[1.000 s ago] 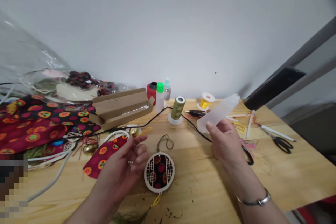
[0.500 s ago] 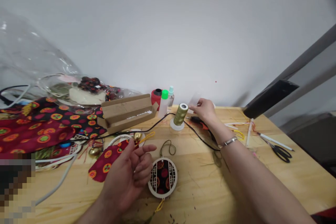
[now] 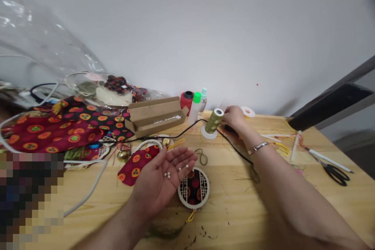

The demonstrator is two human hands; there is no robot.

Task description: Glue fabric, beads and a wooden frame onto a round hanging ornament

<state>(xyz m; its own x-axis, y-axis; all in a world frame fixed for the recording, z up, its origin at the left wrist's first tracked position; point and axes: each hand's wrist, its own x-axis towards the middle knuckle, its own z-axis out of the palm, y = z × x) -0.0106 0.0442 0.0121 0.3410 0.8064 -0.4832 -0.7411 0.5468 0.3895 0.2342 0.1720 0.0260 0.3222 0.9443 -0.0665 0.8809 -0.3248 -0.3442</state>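
My left hand is held palm up over the table, its fingers stretched and slightly cupped, with several small white beads resting on the palm and fingers. Just right of it lies a round pendant with a white lattice frame, dark patterned cloth, a cord loop and a yellow knot. My right hand reaches to the back of the table, beside a spool of olive thread. Its fingers are bent and their tips partly hidden; a faint translucent item beside them cannot be made out.
An open cardboard box, a green-capped bottle and a red spool stand at the back. Patterned cloth lies left. A black cable crosses the table. Scissors and a white pencil lie right.
My left hand has opened from a loose curl, and white beads now show on it. My right hand has drawn in behind the spool. The view has shifted left.
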